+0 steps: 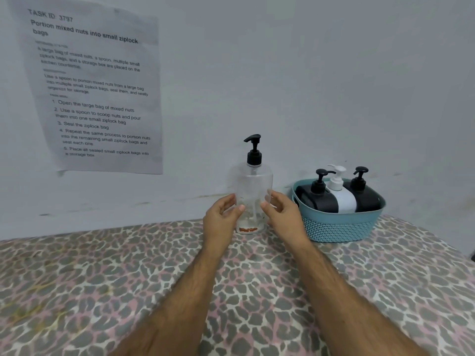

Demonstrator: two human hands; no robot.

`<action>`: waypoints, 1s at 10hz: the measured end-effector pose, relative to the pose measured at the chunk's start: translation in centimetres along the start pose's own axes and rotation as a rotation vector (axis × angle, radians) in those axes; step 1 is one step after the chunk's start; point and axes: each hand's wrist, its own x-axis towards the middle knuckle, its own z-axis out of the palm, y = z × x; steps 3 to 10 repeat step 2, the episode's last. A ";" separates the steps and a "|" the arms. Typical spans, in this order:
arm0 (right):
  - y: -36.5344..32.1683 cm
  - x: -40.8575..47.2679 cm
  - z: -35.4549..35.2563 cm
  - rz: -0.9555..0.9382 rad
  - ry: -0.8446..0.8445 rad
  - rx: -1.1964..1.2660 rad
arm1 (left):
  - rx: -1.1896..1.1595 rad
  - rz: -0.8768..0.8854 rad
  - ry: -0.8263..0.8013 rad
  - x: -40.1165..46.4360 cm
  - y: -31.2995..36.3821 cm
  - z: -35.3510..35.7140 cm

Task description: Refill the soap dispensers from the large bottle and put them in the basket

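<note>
Head view: wall sheet "TASK ID: 3797"; clear bottle's label seemingly illegible.

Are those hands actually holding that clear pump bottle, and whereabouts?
Both hands, left and right, cup the lower body of the clear bottle standing on the table; fingers look loosely open, so a firm hold cannot be confirmed.

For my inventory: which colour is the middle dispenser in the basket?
White dispenser, pump included; head view, basket.

I can't see the lower bodies of the three dispensers at right; the basket wall hides them. The paper sheet at upper left is cut off, its smaller lines blurred. My forearms leave the bottom edge.
</note>
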 end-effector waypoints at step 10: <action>-0.6 -0.6 0.1 -0.005 -0.013 -0.076 | 0.094 -0.009 -0.038 -1.0 1.3 -0.1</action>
